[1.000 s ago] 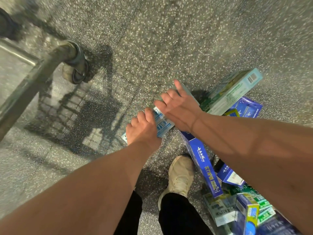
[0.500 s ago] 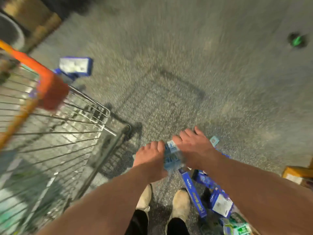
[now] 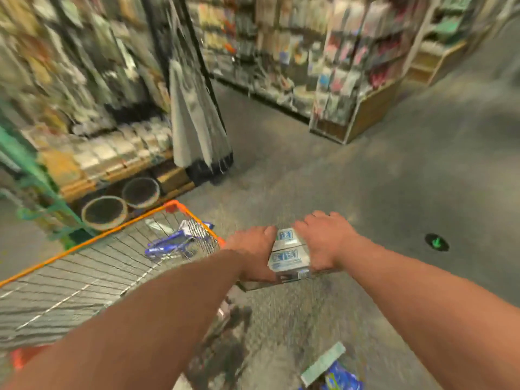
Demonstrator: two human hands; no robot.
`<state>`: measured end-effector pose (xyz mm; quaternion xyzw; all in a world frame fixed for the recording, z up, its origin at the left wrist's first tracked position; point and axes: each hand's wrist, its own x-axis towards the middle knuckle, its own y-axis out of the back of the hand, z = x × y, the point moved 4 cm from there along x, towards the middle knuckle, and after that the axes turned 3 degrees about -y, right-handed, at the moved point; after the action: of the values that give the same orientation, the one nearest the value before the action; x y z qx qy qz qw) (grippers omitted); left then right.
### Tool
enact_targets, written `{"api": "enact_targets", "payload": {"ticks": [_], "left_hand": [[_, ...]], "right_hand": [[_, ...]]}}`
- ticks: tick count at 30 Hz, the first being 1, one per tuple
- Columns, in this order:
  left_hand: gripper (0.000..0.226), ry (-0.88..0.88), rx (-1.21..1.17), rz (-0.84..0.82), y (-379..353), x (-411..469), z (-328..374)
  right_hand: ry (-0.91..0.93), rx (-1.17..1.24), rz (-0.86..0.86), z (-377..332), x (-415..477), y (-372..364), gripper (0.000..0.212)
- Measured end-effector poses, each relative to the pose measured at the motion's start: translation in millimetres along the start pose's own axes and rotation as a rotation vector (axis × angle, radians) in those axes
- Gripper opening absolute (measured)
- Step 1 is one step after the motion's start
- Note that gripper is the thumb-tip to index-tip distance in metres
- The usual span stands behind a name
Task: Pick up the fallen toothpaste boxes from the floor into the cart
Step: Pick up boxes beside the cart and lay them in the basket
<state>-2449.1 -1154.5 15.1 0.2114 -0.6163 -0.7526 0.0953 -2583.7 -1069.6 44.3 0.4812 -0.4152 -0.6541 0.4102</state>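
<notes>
You can read nothing for certain: the blue print on the toothpaste boxes (image 3: 289, 254) is smeared, and the labels on the shelves (image 3: 332, 68) are blurred.

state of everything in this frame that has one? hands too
Cart: upright, partly loaded.
Blue boxes: lying inside the cart, far end.
Held boxes: off the floor, right of the cart, not yet in it.
Left hand: grips the held boxes' left side.
Right hand: grips their right side.
Floor boxes: lying on the floor, not picked up.
</notes>
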Motion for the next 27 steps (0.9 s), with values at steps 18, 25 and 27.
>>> {"api": "enact_targets", "payload": {"ticks": [18,25,27], "left_hand": [[0.09,0.233,0.1,0.02,123.1,-203.2,-245.1],[0.088,0.123,0.072,-0.067,54.3,-186.9,-360.1],[0.091,0.082,0.102,-0.087,24.7,-173.3,-384.5]], "right_hand": [[0.132,0.046,0.216,-261.5,85.7,179.3,0.081],[-0.003,0.105,0.07,-349.9,168.8,132.0,0.086],[-0.061,0.12,0.018,-368.0,191.2,101.6,0.087]]}}
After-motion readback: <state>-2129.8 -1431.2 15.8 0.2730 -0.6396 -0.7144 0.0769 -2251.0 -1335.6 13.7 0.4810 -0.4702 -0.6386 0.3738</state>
